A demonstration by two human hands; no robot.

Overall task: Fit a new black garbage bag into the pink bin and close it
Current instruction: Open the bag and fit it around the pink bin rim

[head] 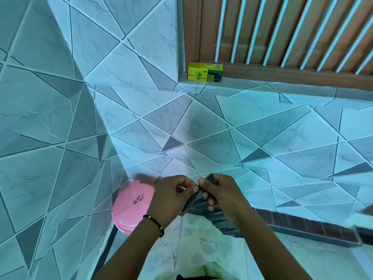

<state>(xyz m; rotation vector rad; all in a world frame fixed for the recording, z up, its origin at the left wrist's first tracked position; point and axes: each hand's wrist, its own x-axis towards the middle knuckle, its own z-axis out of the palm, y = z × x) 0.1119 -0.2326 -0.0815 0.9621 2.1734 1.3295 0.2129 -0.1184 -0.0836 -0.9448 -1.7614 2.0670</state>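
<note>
A folded black garbage bag (203,209) hangs between both hands low in the middle of the view. My left hand (171,196) pinches its top edge with thumb and fingers. My right hand (220,196) grips the bag's upper part, fingers curled round the crumpled plastic. The pink bin (131,205) stands on the floor in the tiled corner, just left of my left wrist, with its lid down. Part of the bin is hidden behind my left hand and forearm.
A yellow-green box of bin bags (204,72) sits on a tiled ledge (232,85) below a wooden slatted door (282,33). Tiled walls close in on the left and behind. A dark strip (302,225) runs along the floor at the right.
</note>
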